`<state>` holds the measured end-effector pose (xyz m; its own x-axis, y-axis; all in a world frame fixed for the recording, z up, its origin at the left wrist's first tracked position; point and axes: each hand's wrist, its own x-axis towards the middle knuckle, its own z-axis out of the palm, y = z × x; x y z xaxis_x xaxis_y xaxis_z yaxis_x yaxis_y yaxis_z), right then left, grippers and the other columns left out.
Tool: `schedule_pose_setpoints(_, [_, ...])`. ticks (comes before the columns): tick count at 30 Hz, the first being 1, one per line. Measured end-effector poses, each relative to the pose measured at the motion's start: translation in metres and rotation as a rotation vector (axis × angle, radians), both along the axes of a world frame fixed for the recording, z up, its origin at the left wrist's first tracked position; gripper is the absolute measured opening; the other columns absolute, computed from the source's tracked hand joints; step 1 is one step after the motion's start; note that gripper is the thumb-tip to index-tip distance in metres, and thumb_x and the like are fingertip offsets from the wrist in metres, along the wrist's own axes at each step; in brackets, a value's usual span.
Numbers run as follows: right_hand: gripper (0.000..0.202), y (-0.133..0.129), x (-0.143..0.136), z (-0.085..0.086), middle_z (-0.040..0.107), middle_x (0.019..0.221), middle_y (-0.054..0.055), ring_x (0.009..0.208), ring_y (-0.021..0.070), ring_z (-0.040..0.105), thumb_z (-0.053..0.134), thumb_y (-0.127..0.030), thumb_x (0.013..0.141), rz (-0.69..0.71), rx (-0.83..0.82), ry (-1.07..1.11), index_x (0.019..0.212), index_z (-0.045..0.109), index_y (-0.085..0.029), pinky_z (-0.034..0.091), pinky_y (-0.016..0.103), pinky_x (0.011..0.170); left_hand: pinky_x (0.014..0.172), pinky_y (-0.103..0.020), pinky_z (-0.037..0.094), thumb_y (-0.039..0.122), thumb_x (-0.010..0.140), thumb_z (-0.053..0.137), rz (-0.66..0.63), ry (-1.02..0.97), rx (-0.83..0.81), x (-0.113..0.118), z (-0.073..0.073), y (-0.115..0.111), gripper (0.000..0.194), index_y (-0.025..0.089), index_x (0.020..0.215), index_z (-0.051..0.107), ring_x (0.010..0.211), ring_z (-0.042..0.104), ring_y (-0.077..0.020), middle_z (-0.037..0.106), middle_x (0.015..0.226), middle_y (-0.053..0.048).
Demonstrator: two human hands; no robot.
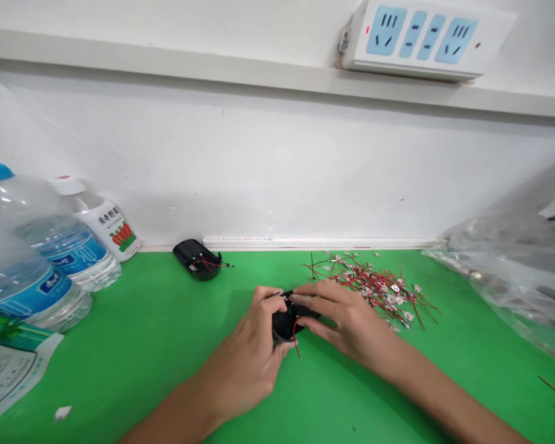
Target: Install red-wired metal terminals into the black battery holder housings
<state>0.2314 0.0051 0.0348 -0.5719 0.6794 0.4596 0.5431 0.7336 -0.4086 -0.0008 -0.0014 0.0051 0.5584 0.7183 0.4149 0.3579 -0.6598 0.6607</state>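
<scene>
A black plastic housing point(284, 327), hollow side up, is between my two hands just above the green table. My left hand point(259, 339) is closed around its left side, thumb at the near rim and fingers bent over the far edge. From the right, my right hand point(340, 311) grips the housing, with fingers over its far part and the thumb on the near side; its fingertips are partly hidden. A thin red wire point(296, 345) hangs out over the near rim. Behind my right hand lies a pile of red wires with small metal tabs point(379, 287).
A similar black housing point(198, 259) with red wires lies near the wall. Water bottles point(32, 265) and a white-labelled bottle point(104, 219) stand at left beside a green packet point(13, 364). A clear plastic bag point(513, 271) lies right. A socket strip point(420, 37) is above.
</scene>
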Motion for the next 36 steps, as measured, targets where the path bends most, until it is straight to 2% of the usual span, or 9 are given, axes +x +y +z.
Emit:
schedule_pose_setpoints(5, [0.028, 0.001, 0.003, 0.004, 0.07, 0.134, 0.012, 0.117, 0.0256, 0.069, 0.064, -0.017, 0.105, 0.024, -0.006, -0.002, 0.132, 0.069, -0.019, 0.055, 0.052, 0.106, 0.108, -0.05, 0.051, 0.0, 0.093, 0.053, -0.045, 0.022, 0.029, -0.001, 0.003, -0.001, 0.051, 0.028, 0.129, 0.03, 0.13, 0.054, -0.0306, 0.043, 0.135, -0.013])
schedule_pose_setpoints(7, [0.028, 0.001, 0.003, 0.008, 0.068, 0.137, 0.012, 0.123, 0.0258, 0.066, 0.062, -0.015, 0.104, 0.043, -0.022, -0.017, 0.131, 0.069, -0.019, 0.054, 0.051, 0.108, 0.107, -0.049, 0.052, 0.0, 0.093, 0.053, -0.064, 0.029, 0.03, 0.0, 0.004, -0.002, 0.051, 0.028, 0.128, 0.03, 0.13, 0.054, -0.0307, 0.044, 0.134, -0.013])
schedule_pose_setpoints(11, [0.045, -0.001, 0.003, 0.016, 0.069, 0.135, 0.011, 0.121, 0.0237, 0.067, 0.063, -0.012, 0.1, 0.059, -0.075, -0.054, 0.144, 0.061, -0.021, 0.059, 0.043, 0.103, 0.105, -0.049, 0.053, 0.0, 0.093, 0.054, -0.078, 0.033, 0.023, 0.002, 0.006, -0.004, 0.051, 0.028, 0.129, 0.029, 0.129, 0.054, -0.0313, 0.045, 0.13, -0.013])
schedule_pose_setpoints(15, [0.053, -0.003, 0.004, 0.017, 0.07, 0.132, 0.009, 0.117, 0.0247, 0.069, 0.066, -0.013, 0.097, 0.05, -0.104, -0.098, 0.148, 0.058, -0.023, 0.06, 0.041, 0.1, 0.103, -0.051, 0.055, 0.001, 0.094, 0.053, -0.07, 0.03, 0.021, 0.003, 0.007, -0.006, 0.05, 0.027, 0.128, 0.027, 0.127, 0.054, -0.0325, 0.043, 0.128, -0.013])
schedule_pose_setpoints(20, [0.052, -0.005, 0.004, 0.018, 0.069, 0.131, 0.012, 0.115, 0.027, 0.069, 0.067, -0.015, 0.097, 0.041, -0.088, -0.14, 0.148, 0.057, -0.021, 0.061, 0.044, 0.097, 0.1, -0.051, 0.057, 0.0, 0.094, 0.056, -0.1, 0.045, 0.027, 0.002, 0.008, -0.006, 0.052, 0.028, 0.128, 0.027, 0.119, 0.058, -0.0308, 0.042, 0.128, -0.012])
schedule_pose_setpoints(25, [0.05, -0.009, 0.005, 0.024, 0.072, 0.125, 0.014, 0.106, 0.0294, 0.072, 0.074, -0.017, 0.096, 0.043, -0.059, -0.233, 0.144, 0.059, -0.015, 0.063, 0.045, 0.087, 0.098, -0.057, 0.058, -0.005, 0.089, 0.055, -0.148, 0.073, 0.051, 0.002, 0.011, -0.008, 0.058, 0.026, 0.13, 0.026, 0.122, 0.055, -0.0346, 0.042, 0.127, -0.013])
schedule_pose_setpoints(29, [0.043, -0.012, 0.005, 0.026, 0.071, 0.129, 0.015, 0.108, 0.031, 0.072, 0.067, -0.017, 0.102, 0.058, -0.057, -0.229, 0.143, 0.058, -0.011, 0.062, 0.045, 0.088, 0.096, -0.059, 0.058, -0.005, 0.09, 0.054, -0.152, 0.079, 0.049, 0.002, 0.01, -0.01, 0.058, 0.024, 0.131, 0.025, 0.118, 0.057, -0.0348, 0.04, 0.127, -0.014])
schedule_pose_setpoints(33, [0.041, -0.012, 0.004, 0.025, 0.072, 0.13, 0.013, 0.11, 0.0297, 0.072, 0.064, -0.019, 0.104, 0.064, -0.116, -0.152, 0.145, 0.058, -0.013, 0.061, 0.042, 0.088, 0.097, -0.058, 0.058, -0.004, 0.091, 0.055, -0.153, 0.073, 0.041, 0.001, 0.009, -0.01, 0.056, 0.024, 0.13, 0.025, 0.12, 0.056, -0.0349, 0.039, 0.127, -0.014])
schedule_pose_setpoints(36, [0.036, -0.012, 0.003, 0.025, 0.075, 0.122, 0.009, 0.101, 0.0261, 0.074, 0.059, -0.018, 0.107, 0.056, -0.136, -0.091, 0.142, 0.061, -0.017, 0.061, 0.038, 0.083, 0.098, -0.058, 0.057, -0.003, 0.091, 0.056, -0.16, 0.067, 0.04, 0.003, 0.008, -0.012, 0.057, 0.025, 0.13, 0.024, 0.122, 0.054, -0.036, 0.04, 0.126, -0.013])
